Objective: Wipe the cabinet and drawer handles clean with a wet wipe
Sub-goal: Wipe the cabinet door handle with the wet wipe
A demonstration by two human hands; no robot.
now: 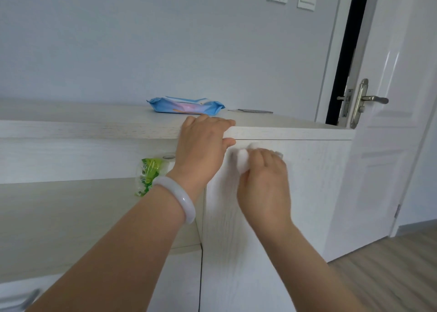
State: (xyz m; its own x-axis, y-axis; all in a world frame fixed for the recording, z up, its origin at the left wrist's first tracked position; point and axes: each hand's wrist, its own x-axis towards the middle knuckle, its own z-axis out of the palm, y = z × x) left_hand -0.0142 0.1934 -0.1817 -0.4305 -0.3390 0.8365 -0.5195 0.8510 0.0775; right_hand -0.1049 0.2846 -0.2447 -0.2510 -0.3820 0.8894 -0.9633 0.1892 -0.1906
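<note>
A white wood-grain cabinet [307, 193] fills the lower view. My right hand [264, 184] grips a bunched white wet wipe [243, 158] and holds it against the handle [279, 155] near the top of the right cabinet door; only the handle's right end shows past my fingers. My left hand [203, 146], with a pale bangle on its wrist, rests on the cabinet's top edge, fingers curled over it. A blue wet-wipe pack [186, 105] lies on the cabinet top just behind that hand.
A green plastic bag [147, 175] hangs from a round knob [168, 157] on the left cabinet section. Another handle [21, 300] shows at the bottom left. A white room door [397, 146] with a metal lever [373, 98] stands ajar at right. Wooden floor lies at the lower right.
</note>
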